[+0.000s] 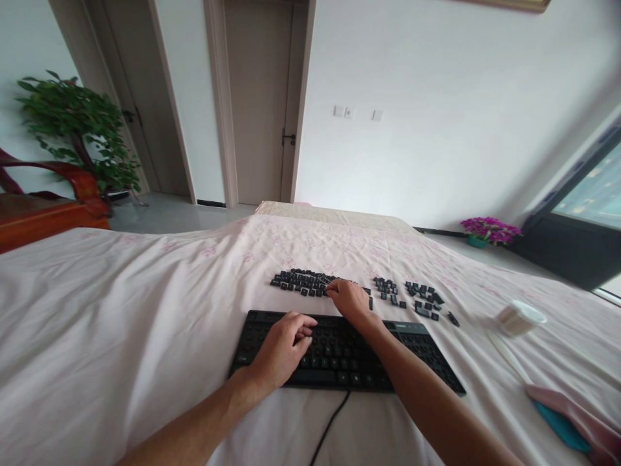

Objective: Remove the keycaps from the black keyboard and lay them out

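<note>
A black keyboard point(325, 377) lies on the cloth in front of me, with keycaps on part of it and bare key positions elsewhere. My left hand point(284, 343) rests over its left half, fingers bent and a little apart, holding nothing that I can see. Beyond the keyboard, loose black keycaps point(301, 279) lie in rows. My right hand point(350, 299) reaches across the keyboard to these rows, its fingertips pinched together at a keycap. The fingers partly cover that keycap. Smaller groups of keycaps point(385, 288) sit farther right.
A white round tub point(521, 318) stands at the right, near a pale-handled brush point(509, 356) and a pink and teal cloth point(563, 417). The keyboard's cable point(330, 427) runs toward me. Behind are a wooden chair point(58, 194), plants and doors.
</note>
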`<state>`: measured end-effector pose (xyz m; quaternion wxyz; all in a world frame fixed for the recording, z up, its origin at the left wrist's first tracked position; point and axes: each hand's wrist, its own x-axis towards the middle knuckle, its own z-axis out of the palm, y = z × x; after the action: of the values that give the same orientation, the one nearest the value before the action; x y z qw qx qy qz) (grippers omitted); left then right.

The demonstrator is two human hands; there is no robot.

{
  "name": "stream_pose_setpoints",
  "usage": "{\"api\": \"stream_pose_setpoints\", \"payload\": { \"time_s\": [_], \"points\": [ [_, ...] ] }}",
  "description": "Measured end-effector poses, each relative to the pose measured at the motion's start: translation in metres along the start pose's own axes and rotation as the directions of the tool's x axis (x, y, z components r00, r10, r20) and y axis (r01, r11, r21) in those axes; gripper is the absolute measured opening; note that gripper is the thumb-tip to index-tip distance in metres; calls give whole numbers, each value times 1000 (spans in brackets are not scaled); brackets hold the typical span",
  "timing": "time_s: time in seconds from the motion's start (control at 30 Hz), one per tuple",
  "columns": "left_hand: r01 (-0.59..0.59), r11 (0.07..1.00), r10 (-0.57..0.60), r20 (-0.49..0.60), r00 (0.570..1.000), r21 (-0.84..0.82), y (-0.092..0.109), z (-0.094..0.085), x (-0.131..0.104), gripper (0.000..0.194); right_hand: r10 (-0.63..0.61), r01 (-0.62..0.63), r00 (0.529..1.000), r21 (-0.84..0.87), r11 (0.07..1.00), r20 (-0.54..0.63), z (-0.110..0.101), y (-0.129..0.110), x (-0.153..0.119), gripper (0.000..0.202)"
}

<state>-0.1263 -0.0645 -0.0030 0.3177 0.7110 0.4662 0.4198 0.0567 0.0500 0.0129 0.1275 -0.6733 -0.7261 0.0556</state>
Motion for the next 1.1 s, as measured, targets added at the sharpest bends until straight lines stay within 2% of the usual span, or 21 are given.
{"api": "stream_pose_setpoints", "payload": {
  "time_s": [0.23,0.4,0.57,0.8,1.1],
  "points": [
    [1,1000,-1,-4,1000,0,0,0,-2,34,-21,21,1000,-21,1000,1,-2,1,-3,25],
    [2,1000,-2,-9,1000,-1,0,1,-1,34,-41,39,997,-36,999,-58,-7,-1,-5,27],
    [3,1000,-3,-2,1000,-17,-1,1,-1,34,-176,173,982,-47,984,-64,-11,-19,-5,24],
    [-18,1000,18,0,1000,-14,-3,1,-1,31,-268,259,961,-121,958,-66,5,-48,2,23],
    [-6,1000,6,-2,1000,-24,-1,1,1,32,-291,284,956,-144,948,-28,13,-53,10,17]
  ]
}}
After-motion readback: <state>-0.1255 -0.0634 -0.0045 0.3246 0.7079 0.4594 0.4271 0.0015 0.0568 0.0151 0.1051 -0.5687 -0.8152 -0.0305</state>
